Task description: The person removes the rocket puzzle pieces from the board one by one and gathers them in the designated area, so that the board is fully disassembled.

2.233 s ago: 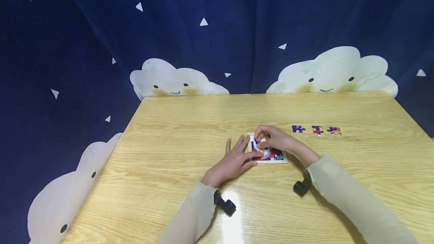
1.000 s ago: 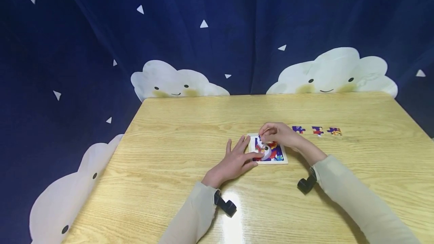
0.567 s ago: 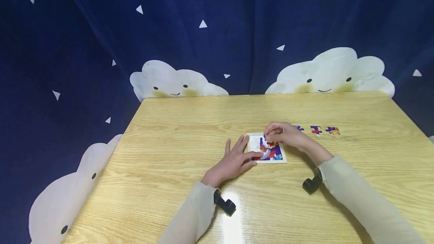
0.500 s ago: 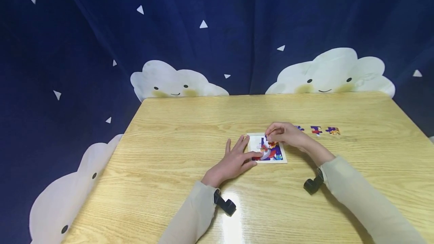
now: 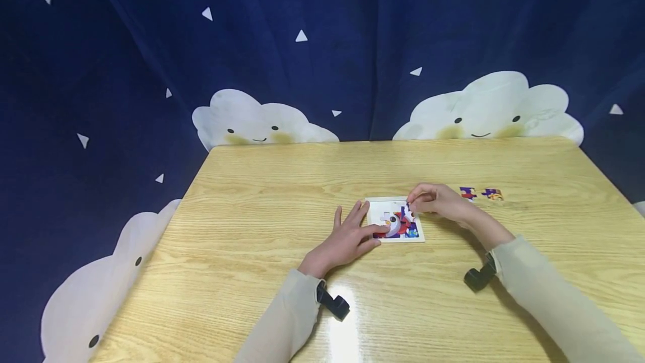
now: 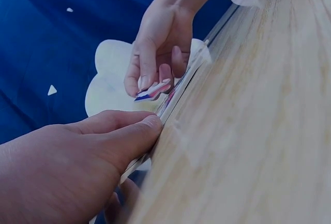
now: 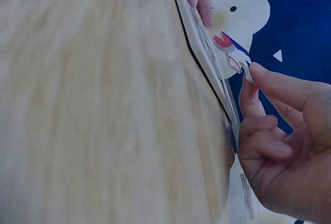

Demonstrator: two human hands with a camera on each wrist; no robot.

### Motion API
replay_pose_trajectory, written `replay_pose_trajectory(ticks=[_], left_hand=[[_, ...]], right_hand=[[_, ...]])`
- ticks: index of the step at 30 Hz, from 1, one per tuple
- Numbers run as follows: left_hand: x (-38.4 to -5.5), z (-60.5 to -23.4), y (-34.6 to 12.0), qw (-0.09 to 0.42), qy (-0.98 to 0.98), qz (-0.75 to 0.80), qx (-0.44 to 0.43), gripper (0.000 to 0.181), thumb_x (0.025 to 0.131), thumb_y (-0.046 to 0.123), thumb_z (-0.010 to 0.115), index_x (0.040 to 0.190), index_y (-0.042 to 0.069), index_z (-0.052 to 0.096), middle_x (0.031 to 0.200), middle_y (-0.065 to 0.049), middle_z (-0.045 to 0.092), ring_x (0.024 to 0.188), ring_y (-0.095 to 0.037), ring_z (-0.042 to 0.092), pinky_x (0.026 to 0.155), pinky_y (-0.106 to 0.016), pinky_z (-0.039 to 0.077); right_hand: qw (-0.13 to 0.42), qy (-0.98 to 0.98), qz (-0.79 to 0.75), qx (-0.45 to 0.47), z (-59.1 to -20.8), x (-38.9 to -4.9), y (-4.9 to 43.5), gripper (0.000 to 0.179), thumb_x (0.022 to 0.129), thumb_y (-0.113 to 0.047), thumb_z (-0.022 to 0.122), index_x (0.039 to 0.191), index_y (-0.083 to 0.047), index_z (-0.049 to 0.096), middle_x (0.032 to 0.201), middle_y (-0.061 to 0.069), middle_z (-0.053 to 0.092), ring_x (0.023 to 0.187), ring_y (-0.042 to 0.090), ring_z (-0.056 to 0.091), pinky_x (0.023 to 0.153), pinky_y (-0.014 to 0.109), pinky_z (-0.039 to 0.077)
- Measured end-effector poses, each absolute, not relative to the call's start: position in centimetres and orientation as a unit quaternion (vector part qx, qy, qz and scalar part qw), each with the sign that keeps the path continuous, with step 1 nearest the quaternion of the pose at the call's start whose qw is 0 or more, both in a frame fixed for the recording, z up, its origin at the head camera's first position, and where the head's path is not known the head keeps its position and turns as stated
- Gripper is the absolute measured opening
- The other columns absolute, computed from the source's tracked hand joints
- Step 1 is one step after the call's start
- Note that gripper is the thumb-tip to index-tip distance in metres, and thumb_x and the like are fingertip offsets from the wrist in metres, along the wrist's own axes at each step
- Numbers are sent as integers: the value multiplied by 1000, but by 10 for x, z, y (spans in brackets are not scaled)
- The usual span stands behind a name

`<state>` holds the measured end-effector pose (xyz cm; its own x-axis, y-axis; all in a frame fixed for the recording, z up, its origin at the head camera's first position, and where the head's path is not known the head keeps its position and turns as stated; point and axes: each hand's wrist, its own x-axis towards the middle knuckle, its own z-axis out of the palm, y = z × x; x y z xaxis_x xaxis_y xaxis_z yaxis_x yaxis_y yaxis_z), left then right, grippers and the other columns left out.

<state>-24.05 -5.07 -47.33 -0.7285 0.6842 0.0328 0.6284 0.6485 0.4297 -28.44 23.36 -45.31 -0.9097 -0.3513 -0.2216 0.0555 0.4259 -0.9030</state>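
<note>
likely fitting: my right hand (image 5: 439,201) pinches a piece (image 7: 235,54), left hand (image 5: 345,242) rests spread on the tray (image 5: 403,240); careful alignment next.

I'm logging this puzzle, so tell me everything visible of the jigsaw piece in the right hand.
The jigsaw piece is printed white, red and dark blue, with a curved, notched outline and pale cut edges, perhaps wood or card. Tilted, it's pinched by one end in the right hand, over the frame near its far right corner.

A matt navy cloth curtain (image 5: 262,49) backs the far edge of a glossy yellow wood-grain tabletop (image 5: 242,206) bearing a square, pale wood-look frame (image 5: 403,241).
</note>
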Motion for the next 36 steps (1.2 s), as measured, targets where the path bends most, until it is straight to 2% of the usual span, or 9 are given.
replay_pose_trajectory(ticks=[5, 8, 12, 23, 32, 36], left_hand=[[-241, -473, -51, 69, 905, 214, 361, 38, 101, 41, 50, 139, 38, 54, 165, -16, 12, 154, -34, 6, 118, -67, 0], [-241, -474, -51, 65, 905, 214, 362, 38, 101, 41, 50, 138, 37, 54, 165, -16, 13, 154, -34, 6, 118, -67, 1], [-241, -476, -51, 60, 905, 215, 363, 38, 101, 41, 50, 138, 37, 55, 165, -16, 14, 154, -34, 8, 118, -67, 1], [-239, -474, -51, 67, 903, 222, 361, 38, 101, 40, 50, 138, 37, 55, 165, -16, 13, 154, -34, 7, 118, -67, -1], [-239, -474, -51, 64, 904, 216, 363, 37, 101, 40, 50, 138, 37, 55, 165, -16, 13, 154, -34, 8, 118, -67, 0], [-240, -475, -51, 64, 904, 216, 362, 38, 101, 40, 50, 138, 37, 55, 165, -16, 13, 154, -34, 7, 119, -66, 0]], right_hand=[[188, 822, -530, -92, -454, -280, 244, 31, 89, -17, 70, 111, 2, 61, 83, -8, 69, 60, 5, 49, 51, 22, 38], [183, 827, -524, -91, -454, -277, 250, 31, 89, -18, 70, 111, 2, 61, 82, -9, 68, 59, 5, 46, 50, 22, 37], [177, 842, -502, -80, -454, -275, 258, 29, 89, -21, 70, 109, 0, 63, 83, -9, 66, 63, 6, 47, 53, 23, 40], [165, 864, -470, -73, -451, -269, 274, 27, 91, -20, 68, 110, -1, 64, 83, -9, 67, 60, 6, 45, 52, 23, 40], [137, 881, -445, -82, -452, -266, 287, 25, 92, -20, 68, 109, -3, 67, 86, -7, 66, 68, 7, 50, 58, 25, 43], [131, 889, -431, -85, -451, -267, 293, 26, 92, -21, 68, 111, -4, 67, 90, -3, 68, 76, 5, 56, 65, 23, 46]])
